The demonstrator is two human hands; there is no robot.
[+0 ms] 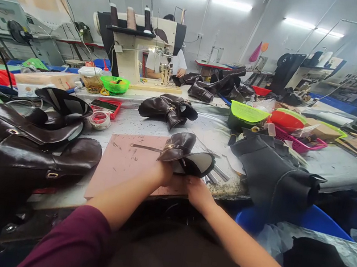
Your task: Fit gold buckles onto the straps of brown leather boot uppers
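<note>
A glossy dark brown boot upper (179, 146) with a strap and a gold buckle is in front of me, over a pinkish board (120, 160). Its opening, with a pale lining, faces right. My left hand (164, 172) grips its lower left side, the fingertips hidden behind the leather. At the near edge, below the opening, my right hand (195, 189) is closed on it with bent fingers. A thin strap sticks out to the left above the board. Just behind lies another boot upper (169, 108) with a buckle.
Several brown boot uppers (57, 150) are piled at left. A sewing machine (131, 49) stands at the back, with a person (176, 63) behind it. Black leather pieces (267, 170) hang over the right table edge. Baskets (249, 112), a red tray (114, 109) and metal strips (222, 169) lie around.
</note>
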